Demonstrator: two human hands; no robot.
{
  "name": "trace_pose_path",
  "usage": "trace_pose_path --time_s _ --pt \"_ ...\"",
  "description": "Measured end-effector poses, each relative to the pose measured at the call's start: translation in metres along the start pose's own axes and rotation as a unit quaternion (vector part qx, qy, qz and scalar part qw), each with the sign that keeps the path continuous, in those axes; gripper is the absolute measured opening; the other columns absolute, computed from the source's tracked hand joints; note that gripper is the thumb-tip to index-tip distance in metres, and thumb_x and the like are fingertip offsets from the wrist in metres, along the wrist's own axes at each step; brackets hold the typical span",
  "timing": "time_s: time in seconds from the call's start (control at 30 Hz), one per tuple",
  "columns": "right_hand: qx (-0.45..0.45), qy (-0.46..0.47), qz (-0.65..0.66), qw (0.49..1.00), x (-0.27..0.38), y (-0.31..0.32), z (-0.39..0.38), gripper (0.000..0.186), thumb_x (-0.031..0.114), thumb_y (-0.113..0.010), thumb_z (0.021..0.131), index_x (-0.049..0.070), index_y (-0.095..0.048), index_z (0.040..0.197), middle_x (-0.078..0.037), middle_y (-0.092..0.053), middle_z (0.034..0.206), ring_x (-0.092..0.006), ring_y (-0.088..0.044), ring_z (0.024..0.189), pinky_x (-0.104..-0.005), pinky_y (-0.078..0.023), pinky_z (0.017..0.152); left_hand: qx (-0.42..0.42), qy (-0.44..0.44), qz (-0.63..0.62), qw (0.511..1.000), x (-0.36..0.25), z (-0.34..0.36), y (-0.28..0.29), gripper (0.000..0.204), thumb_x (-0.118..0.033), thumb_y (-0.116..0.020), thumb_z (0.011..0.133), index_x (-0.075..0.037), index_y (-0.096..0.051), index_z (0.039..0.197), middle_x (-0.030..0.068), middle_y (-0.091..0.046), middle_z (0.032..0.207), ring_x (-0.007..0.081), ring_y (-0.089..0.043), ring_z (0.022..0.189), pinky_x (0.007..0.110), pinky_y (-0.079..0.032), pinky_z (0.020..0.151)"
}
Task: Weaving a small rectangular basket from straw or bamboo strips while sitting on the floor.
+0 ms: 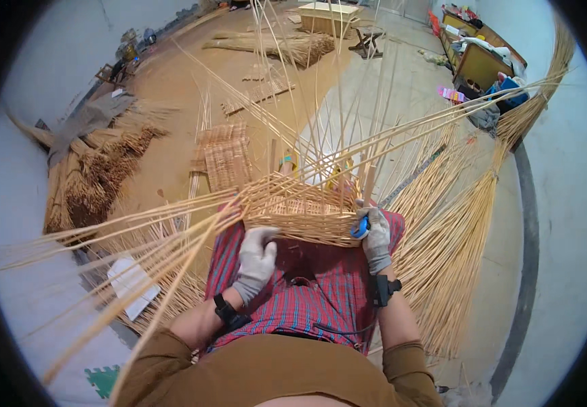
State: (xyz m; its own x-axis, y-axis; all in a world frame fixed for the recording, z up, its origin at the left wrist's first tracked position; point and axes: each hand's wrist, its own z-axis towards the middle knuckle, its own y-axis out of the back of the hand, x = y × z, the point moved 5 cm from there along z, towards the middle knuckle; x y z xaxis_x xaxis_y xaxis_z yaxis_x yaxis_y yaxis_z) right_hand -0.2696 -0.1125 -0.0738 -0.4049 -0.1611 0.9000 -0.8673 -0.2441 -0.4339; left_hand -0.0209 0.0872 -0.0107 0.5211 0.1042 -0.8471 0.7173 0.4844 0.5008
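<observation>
My right fingers (375, 217) close around a round blue tool (359, 228) at the right end of a half-woven basket (300, 229). My left fingers (264, 235) bend near its left front edge; I cannot tell whether they grip anything. The basket lies over my red checked cloth (324, 305), long rods (217, 224) fanning outward.
</observation>
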Motion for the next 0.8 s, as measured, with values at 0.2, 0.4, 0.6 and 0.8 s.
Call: trace_pose_path --time_s 0.2,0.4,0.6,0.8 --pt "-0.005 -0.028 0.074 0.997 -0.007 0.000 0.002 0.042 0.040 -0.050 0.108 0.002 -0.069 0.104 -0.003 -0.068 0.093 -0.0092 -0.058 0.070 -0.0249 -0.049 0.065 0.283 0.228 -0.062 0.930 -0.041 0.070 -0.093 0.055 -0.017 -0.052 0.101 -0.002 -0.033 0.150 0.0211 -0.069 0.107 0.0265 -0.072 0.096 0.038 -0.060 0.071" --pt "0.003 -0.004 0.031 1.000 -0.013 -0.001 0.010 0.041 0.037 -0.051 0.108 0.000 -0.062 0.121 0.003 -0.063 0.087 -0.0078 -0.057 0.071 -0.0242 -0.048 0.064 0.231 0.026 0.204 0.951 -0.022 0.101 -0.130 0.059 -0.029 -0.059 0.096 -0.003 -0.039 0.145 0.0256 -0.072 0.096 0.0408 -0.072 0.091 0.049 -0.056 0.078" --pt "-0.014 -0.018 0.001 1.000 -0.013 -0.002 0.006 0.036 0.036 -0.050 0.108 0.005 -0.068 0.113 0.004 -0.060 0.083 -0.0068 -0.053 0.071 -0.0243 -0.045 0.067 0.292 0.171 -0.039 0.940 -0.014 0.098 -0.130 0.080 -0.023 -0.066 0.095 -0.002 -0.021 0.157 0.0247 -0.071 0.083 0.0296 -0.070 0.056 0.042 -0.056 0.052" --pt "0.004 0.133 -0.314 0.940 0.014 -0.014 -0.003 0.036 0.035 -0.054 0.106 0.005 -0.073 0.110 -0.004 -0.066 0.093 -0.0164 -0.060 0.088 -0.0304 -0.048 0.084 0.141 0.038 0.121 0.982 -0.036 0.076 -0.104 0.083 -0.016 -0.068 0.090 -0.011 -0.022 0.159 0.0241 -0.068 0.120 0.0334 -0.074 0.090 0.045 -0.060 0.078"
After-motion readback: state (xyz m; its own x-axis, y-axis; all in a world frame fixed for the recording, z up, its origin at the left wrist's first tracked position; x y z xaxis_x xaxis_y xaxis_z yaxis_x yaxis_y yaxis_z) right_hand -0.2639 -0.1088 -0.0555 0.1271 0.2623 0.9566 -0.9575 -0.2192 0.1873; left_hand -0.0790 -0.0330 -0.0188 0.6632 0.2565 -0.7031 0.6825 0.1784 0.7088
